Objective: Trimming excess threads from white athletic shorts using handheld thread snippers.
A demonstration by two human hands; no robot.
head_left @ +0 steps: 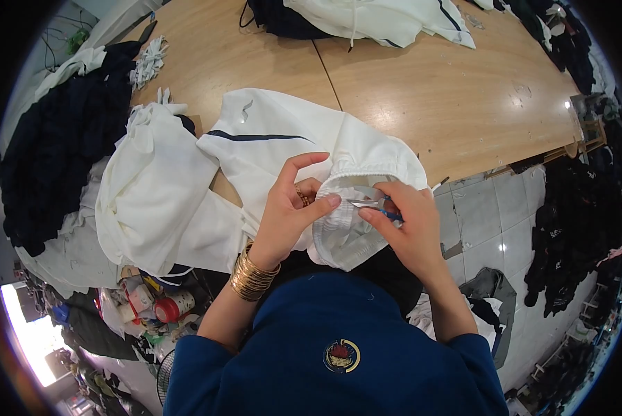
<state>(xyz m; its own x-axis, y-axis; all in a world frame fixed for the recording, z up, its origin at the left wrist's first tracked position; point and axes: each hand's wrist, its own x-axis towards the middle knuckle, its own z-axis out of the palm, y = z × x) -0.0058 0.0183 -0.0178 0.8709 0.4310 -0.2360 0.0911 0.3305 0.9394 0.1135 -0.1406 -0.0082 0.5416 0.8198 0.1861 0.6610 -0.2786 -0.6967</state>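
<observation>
White trousers (276,114) with a dark stripe lie over the table's near edge, their gathered elastic waistband (359,168) pulled open toward me. My left hand (283,211) pinches the left side of the waistband between thumb and fingers. In my right hand (411,225) is a pair of thread snips (370,205) with blue handles. Their pointed metal blades aim left, at the fabric beside my left thumb, inside the waist opening. Whether the blades touch a thread is too small to tell.
More white garments (151,187) are heaped to the left, beside a dark pile (68,132). White and navy clothes (373,21) lie across the far side of the wooden table (422,104). Dark clothing (567,229) hangs or lies at the right, past the tiled floor (491,215).
</observation>
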